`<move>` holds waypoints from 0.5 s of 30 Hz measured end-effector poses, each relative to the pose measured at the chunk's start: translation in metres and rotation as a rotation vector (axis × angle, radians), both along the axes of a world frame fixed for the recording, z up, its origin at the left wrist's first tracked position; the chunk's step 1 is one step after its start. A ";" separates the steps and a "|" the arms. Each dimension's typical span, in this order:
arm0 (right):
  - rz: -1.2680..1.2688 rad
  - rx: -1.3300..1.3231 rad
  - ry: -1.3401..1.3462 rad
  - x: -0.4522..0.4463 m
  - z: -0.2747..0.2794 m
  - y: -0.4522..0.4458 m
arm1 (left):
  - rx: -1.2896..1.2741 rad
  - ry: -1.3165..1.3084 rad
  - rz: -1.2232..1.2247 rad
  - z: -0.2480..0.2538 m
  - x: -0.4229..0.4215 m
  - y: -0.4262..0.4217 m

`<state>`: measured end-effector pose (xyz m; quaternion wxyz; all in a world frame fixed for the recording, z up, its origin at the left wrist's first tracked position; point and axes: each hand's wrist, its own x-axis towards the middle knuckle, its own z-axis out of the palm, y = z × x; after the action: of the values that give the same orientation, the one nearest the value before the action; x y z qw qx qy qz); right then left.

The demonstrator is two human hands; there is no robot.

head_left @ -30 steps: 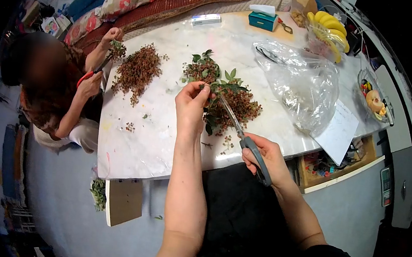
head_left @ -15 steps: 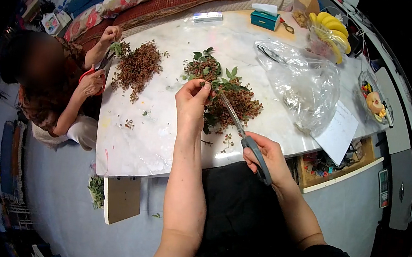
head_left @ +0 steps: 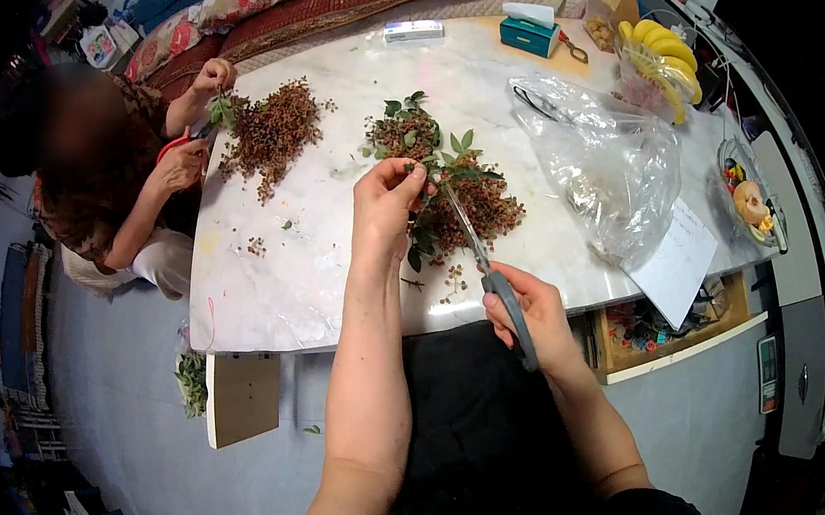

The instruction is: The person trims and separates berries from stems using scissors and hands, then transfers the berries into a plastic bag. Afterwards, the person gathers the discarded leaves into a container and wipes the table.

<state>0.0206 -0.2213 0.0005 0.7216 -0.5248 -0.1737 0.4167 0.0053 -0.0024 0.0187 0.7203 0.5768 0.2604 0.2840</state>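
Observation:
My left hand (head_left: 388, 200) is closed in a pinch on a small sprig (head_left: 414, 168), mostly hidden by the fingers. My right hand (head_left: 535, 316) grips grey-handled scissors (head_left: 501, 292), whose blades point up and left, their tips close to the pinching fingers. Just behind the blades lies a heap of brownish berry clusters with green leaves (head_left: 483, 207). A smaller leafy berry cluster (head_left: 405, 136) lies beyond my left hand. A few loose berries (head_left: 454, 282) rest near the table's front edge.
Across the marble-look table (head_left: 278, 294), another person holds a leafy sprig (head_left: 221, 111) and red-handled scissors (head_left: 175, 144) beside a berry pile (head_left: 275, 132). A plastic bag (head_left: 607, 172), paper (head_left: 675, 265), tissue box (head_left: 528, 36) and bananas (head_left: 668, 48) stand right. An open drawer (head_left: 684, 348) juts out.
The other person's leafy sprig has shifted slightly down and left, and their scissor blades show less. My hands and scissors keep nearly the same place; the whole view has shifted slightly.

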 end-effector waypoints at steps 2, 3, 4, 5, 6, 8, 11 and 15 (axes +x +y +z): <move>-0.007 -0.022 -0.007 -0.001 0.001 0.000 | -0.044 -0.014 -0.021 -0.003 0.000 0.002; -0.012 -0.036 -0.022 -0.001 0.001 0.000 | -0.044 -0.013 -0.021 -0.003 0.000 0.002; -0.017 -0.050 -0.036 -0.002 0.001 0.000 | -0.089 -0.018 -0.030 -0.004 0.000 0.003; -0.018 -0.049 -0.036 -0.002 0.001 0.000 | -0.134 -0.022 -0.039 -0.004 0.000 0.003; -0.013 -0.025 -0.035 -0.002 0.000 0.000 | -0.134 -0.022 -0.039 -0.004 0.000 0.004; -0.008 -0.003 -0.034 -0.001 -0.001 0.000 | -0.165 -0.009 -0.044 -0.006 0.000 0.005; -0.025 0.004 -0.032 -0.001 -0.004 0.001 | -0.158 -0.003 -0.050 -0.007 0.002 0.006; 0.003 0.014 0.038 0.003 0.000 -0.003 | -0.193 -0.050 -0.051 -0.007 0.001 0.007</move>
<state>0.0238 -0.2244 0.0006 0.7279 -0.5112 -0.1636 0.4266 0.0064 0.0048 0.0117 0.7857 0.5039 0.2538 0.2536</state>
